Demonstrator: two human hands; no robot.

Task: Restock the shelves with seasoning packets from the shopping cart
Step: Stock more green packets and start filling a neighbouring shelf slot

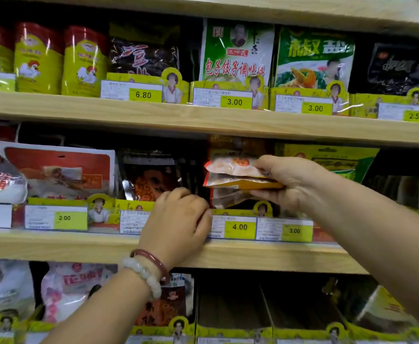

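My right hand (286,181) grips a small stack of seasoning packets (235,176), held flat with orange, red and clear sides, in front of the middle shelf slot above the 4.00 price tag (239,227). My left hand (178,224), with two bracelets on its wrist, rests with curled fingers on the yellow display tray front (238,212) at that slot's left edge, beside a dark red packet (151,180). I cannot tell whether the left fingers pinch anything. The shopping cart is out of view.
Wooden shelves (154,247) run across the view. The upper shelf holds yellow chicken-powder tins (38,60) and green packets (235,53). A red-and-white packet (59,170) stands at the middle left. The lower shelf has a dark slot (230,304) between white bags and a yellow packet.
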